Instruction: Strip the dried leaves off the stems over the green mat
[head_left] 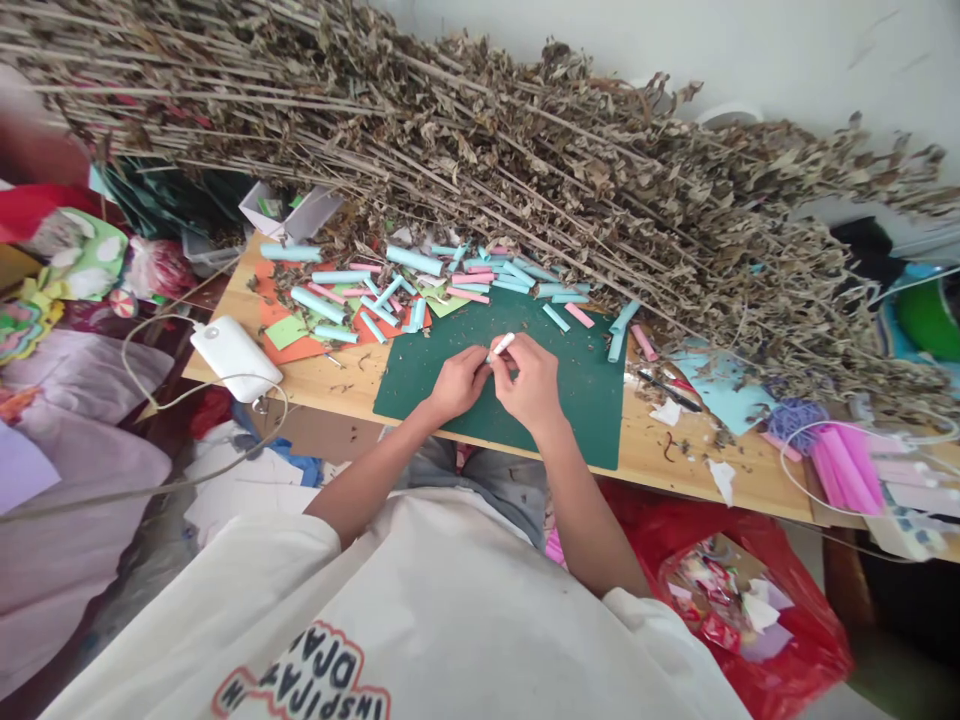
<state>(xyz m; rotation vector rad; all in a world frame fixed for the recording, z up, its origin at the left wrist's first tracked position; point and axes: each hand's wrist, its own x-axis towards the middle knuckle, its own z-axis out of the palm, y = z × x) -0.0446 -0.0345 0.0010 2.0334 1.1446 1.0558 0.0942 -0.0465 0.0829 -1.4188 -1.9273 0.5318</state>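
And there's lettering [330, 672] on the front of the white shirt [480, 620], dark characters inside a reddish outline, upside down from here! "DRA" comes through, "INSPI" too, the rest bent by folds or cut off at the bottom edge.

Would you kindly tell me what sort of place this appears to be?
It looks like a craft corner, perhaps in a home: a green mat on a wooden table, scattered blue and pink tubes, and a large heap of dried plants behind them.
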